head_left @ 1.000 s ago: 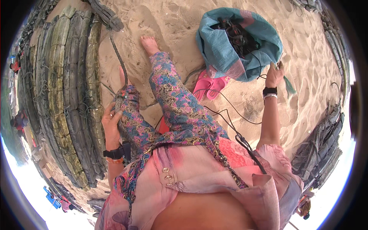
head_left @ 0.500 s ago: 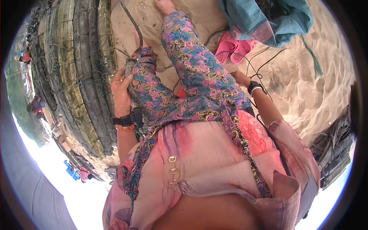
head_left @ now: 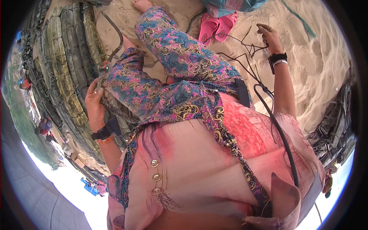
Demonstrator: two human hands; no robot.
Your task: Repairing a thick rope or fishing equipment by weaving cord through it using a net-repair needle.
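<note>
A grey, frayed rope (head_left: 102, 78) runs beside my left knee. The fingers of my left hand (head_left: 94, 103) are closed around it, and a small orange-red bit shows at its upper part. Out to the right, above the sand, my right hand (head_left: 271, 40) is raised with its fingers pinched together. From them sticks up a thin, pale, needle-like sliver (head_left: 268, 18), too fine to name surely. A thin black cord (head_left: 245, 57) passes in loops near that hand and back toward my waist. My legs in patterned trousers (head_left: 184, 46) stretch forward between the hands.
Long dark and yellowish bundles of net-like material (head_left: 65, 57) are stacked at my left. Pink sandals (head_left: 226, 27) lie ahead on the sand (head_left: 306, 73), next to a blue sack (head_left: 234, 5). A dark heap (head_left: 331, 122) stands at right; people (head_left: 45, 126) are far left.
My right hand has moved from beside my thigh outward and forward to the right, raised over the sand. The left hand still grips the rope, and sits farther left in view.
</note>
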